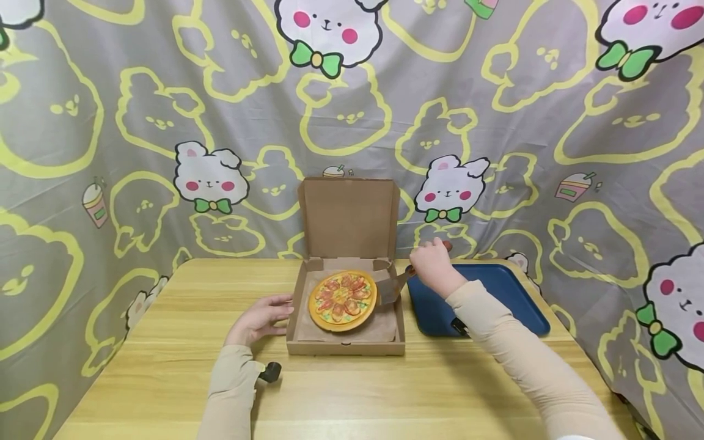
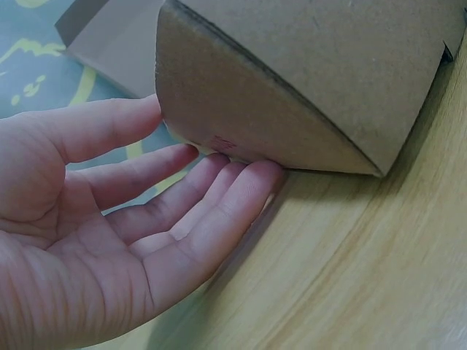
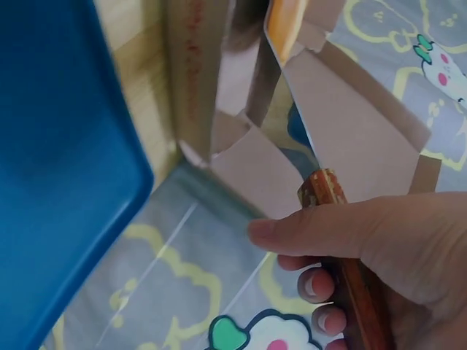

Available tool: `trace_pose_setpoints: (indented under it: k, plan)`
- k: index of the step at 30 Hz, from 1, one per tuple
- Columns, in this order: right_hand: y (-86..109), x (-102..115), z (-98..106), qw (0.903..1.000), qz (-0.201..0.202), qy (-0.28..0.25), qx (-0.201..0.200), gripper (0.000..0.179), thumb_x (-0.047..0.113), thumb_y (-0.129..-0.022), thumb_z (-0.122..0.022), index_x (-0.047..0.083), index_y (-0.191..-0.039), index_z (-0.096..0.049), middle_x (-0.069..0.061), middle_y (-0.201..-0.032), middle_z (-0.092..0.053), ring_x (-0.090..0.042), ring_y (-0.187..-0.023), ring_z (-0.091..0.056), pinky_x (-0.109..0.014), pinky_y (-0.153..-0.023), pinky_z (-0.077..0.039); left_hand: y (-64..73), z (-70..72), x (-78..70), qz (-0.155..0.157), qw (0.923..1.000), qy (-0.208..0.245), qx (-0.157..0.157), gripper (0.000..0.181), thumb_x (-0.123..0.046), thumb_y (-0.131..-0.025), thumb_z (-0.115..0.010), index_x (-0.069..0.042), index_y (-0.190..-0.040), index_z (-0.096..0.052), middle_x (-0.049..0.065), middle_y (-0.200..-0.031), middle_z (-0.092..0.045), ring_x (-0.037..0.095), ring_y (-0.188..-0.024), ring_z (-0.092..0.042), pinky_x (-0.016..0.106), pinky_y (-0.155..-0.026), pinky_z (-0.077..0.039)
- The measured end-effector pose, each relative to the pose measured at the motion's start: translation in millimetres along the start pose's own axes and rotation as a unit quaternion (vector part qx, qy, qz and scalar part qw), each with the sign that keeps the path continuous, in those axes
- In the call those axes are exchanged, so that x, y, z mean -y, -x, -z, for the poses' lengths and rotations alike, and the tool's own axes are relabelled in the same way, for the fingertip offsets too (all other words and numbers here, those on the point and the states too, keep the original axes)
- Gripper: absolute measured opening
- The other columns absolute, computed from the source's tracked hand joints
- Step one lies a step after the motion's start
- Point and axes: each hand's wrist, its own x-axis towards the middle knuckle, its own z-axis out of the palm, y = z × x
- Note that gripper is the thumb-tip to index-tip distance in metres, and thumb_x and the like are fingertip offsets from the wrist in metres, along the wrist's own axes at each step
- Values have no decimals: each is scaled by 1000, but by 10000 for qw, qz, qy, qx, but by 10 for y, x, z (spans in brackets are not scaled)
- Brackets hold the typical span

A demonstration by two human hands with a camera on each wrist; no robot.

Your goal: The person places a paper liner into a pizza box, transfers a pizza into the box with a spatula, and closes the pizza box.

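Observation:
A round toy-like pizza (image 1: 343, 300) with an orange crust is inside an open cardboard pizza box (image 1: 349, 221), tilted, its right side higher. My right hand (image 1: 434, 264) grips the wooden handle of a spatula (image 1: 392, 289). In the right wrist view, the metal blade runs to the pizza's orange edge (image 3: 286, 28), and the handle (image 3: 357, 292) lies between thumb and curled fingers. My left hand (image 1: 263, 318) is at the box's left wall, its fingers (image 2: 248, 197) loosely extended against the cardboard. How far the blade reaches beneath the pizza is hidden.
A dark blue tray (image 1: 528, 305) lies right of the box, partly under my right forearm. The wooden table (image 1: 165, 366) ends at a patterned cloth (image 1: 352, 116) hanging behind. The box lid stands upright at the back.

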Motion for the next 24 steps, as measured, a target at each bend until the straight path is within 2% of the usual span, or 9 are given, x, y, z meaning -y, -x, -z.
trace_pose_setpoints:
  k: [7, 10, 12, 14, 17, 24]
  plan:
    - [69, -159, -92, 9999, 15, -76, 109, 21, 6, -81, -75, 15, -64, -67, -5, -65, -64, -24, -63, -51, -37, -69, -36, -4, 16, 0, 33, 10000, 25, -68, 59, -11, -98, -54, 2, -150, -29, 26, -151, -36, 23, -123, -54, 50, -97, -51]
    - [106, -232, -112, 9998, 27, -72, 186, 20, 7, -82, -75, 15, -65, -68, -5, -66, -65, -26, -66, -54, -42, -81, -44, -1, 18, -2, 1, 10000, 13, -69, 59, -12, -98, -54, 3, -149, -29, 26, -151, -36, 23, -123, -54, 50, -97, -51]
    - [135, -276, -110, 9998, 31, -76, 178, 20, 7, -82, -75, 15, -65, -68, -4, -66, -65, -26, -66, -55, -44, -83, -45, -2, 20, -3, -11, 10000, 10, -69, 59, -11, -98, -54, 3, -149, -29, 27, -151, -35, 24, -123, -54, 51, -97, -51]
    - [159, -314, -110, 9999, 46, -75, 114, 20, 7, -81, -75, 15, -64, -67, -4, -65, -66, -26, -66, -55, -43, -82, -44, -3, 24, 0, -13, 10000, 0, -69, 59, -12, -98, -54, 3, -149, -29, 26, -151, -35, 24, -124, -54, 51, -97, -51]
    - [180, -358, -98, 10000, 61, -65, 43, 22, 7, -81, -75, 16, -62, -67, -3, -64, -66, -24, -64, -53, -38, -71, -38, 0, 31, 7, -10, 10000, -3, -96, 59, -12, -98, -54, 3, -150, -29, 26, -151, -35, 26, -126, -53, 50, -97, -51]
    - [221, -459, -26, 9999, 71, -24, 96, 21, 6, -79, -75, 15, -63, -67, -4, -65, -66, -26, -68, -57, -39, -72, -39, -1, 16, 2, -1, 9999, 11, -138, 60, -13, -98, -54, 3, -150, -29, 26, -152, -35, 27, -127, -52, 51, -98, -51]
